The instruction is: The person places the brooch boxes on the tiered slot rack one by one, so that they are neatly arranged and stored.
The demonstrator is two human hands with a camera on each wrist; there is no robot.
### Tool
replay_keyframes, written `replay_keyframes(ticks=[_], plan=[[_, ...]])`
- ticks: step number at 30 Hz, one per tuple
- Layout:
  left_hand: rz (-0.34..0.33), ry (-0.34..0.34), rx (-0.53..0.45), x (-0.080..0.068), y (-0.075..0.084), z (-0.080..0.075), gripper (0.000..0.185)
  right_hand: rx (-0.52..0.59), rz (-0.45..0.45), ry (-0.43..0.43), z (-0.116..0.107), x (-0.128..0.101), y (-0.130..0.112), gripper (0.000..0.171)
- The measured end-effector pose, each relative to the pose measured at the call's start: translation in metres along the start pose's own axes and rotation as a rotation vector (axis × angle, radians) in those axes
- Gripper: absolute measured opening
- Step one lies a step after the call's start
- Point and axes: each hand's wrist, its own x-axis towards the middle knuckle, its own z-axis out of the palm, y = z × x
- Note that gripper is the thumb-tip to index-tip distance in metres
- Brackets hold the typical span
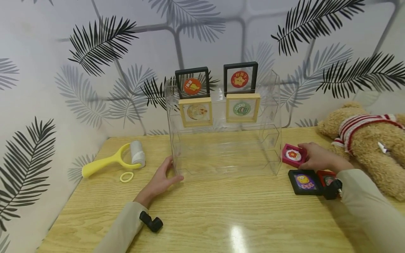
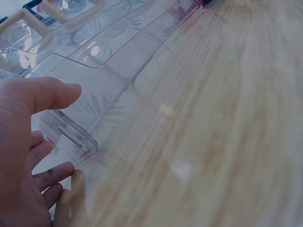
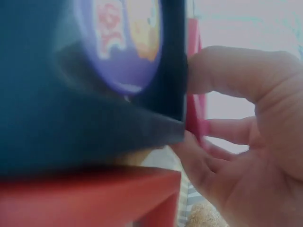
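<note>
My left hand (image 1: 159, 181) is at the lower left corner of a clear acrylic display rack (image 1: 272, 140), thumb stretched along the front and fingers loosely spread beside the side panel (image 2: 78, 137). At the rack's right side, my right hand (image 1: 320, 158) pinches a magenta picture frame (image 1: 293, 155) with a red flower design, thumb on its near edge. Just below it lie a black frame (image 1: 305, 182) with a yellow figure on purple and a red frame (image 1: 323, 174), partly hidden by the right wrist. Both also show in the right wrist view.
Two black frames (image 1: 193, 86) stand on the rack's top tier, two cream frames (image 1: 196, 112) below them. Left on the table are a yellow-handled tool (image 1: 101, 166), a white roll (image 1: 137, 153) and a yellow ring (image 1: 127, 177). A teddy bear (image 1: 368, 140) lies right.
</note>
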Motion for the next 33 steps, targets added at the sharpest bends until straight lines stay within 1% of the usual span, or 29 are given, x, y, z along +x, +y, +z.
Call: replay_keyframes(ticks=[2, 4, 6, 8, 10, 13, 17, 20, 25, 27, 29, 32, 33], plan=[[0.006, -0.001, 0.006, 0.0, -0.001, 0.001, 0.072, -0.009, 0.026, 0.038, 0.001, -0.001, -0.001, 0.089], [0.005, 0.001, 0.003, 0.002, -0.009, 0.001, 0.072, 0.015, 0.052, 0.087, 0.001, -0.003, -0.002, 0.089], [0.007, 0.007, -0.001, 0.005, -0.018, 0.002, 0.073, 0.034, 0.054, 0.145, 0.0, -0.004, -0.002, 0.088], [0.014, 0.012, 0.008, 0.007, -0.025, 0.002, 0.072, 0.083, 0.039, 0.199, -0.002, -0.006, -0.001, 0.085], [0.021, 0.018, 0.008, 0.008, -0.031, 0.002, 0.073, 0.167, 0.015, 0.227, -0.004, -0.008, 0.0, 0.083], [0.042, 0.023, 0.011, 0.009, -0.034, 0.002, 0.073, 0.381, -0.005, 0.23, -0.006, -0.011, 0.001, 0.084], [0.044, 0.023, 0.005, 0.007, -0.035, 0.002, 0.073, 0.604, 0.011, 0.226, -0.004, -0.017, 0.001, 0.08], [0.04, 0.022, 0.015, 0.006, -0.036, 0.002, 0.073, 0.701, -0.027, 0.252, -0.002, -0.02, 0.001, 0.071], [0.035, 0.019, 0.02, 0.008, -0.035, 0.001, 0.073, 0.85, -0.159, 0.302, 0.001, -0.025, 0.0, 0.053], [0.033, 0.017, 0.021, 0.008, -0.034, 0.002, 0.072, 0.891, -0.205, 0.324, 0.001, -0.027, -0.001, 0.049], [0.034, 0.017, 0.022, 0.008, -0.033, 0.002, 0.072, 0.891, -0.223, 0.362, 0.001, -0.03, -0.003, 0.045], [0.039, 0.018, 0.022, 0.009, -0.034, 0.002, 0.072, 0.848, -0.201, 0.451, 0.0, -0.033, -0.009, 0.038], [0.04, 0.016, 0.023, 0.009, -0.034, 0.002, 0.072, 0.855, -0.194, 0.482, -0.001, -0.034, -0.01, 0.036]])
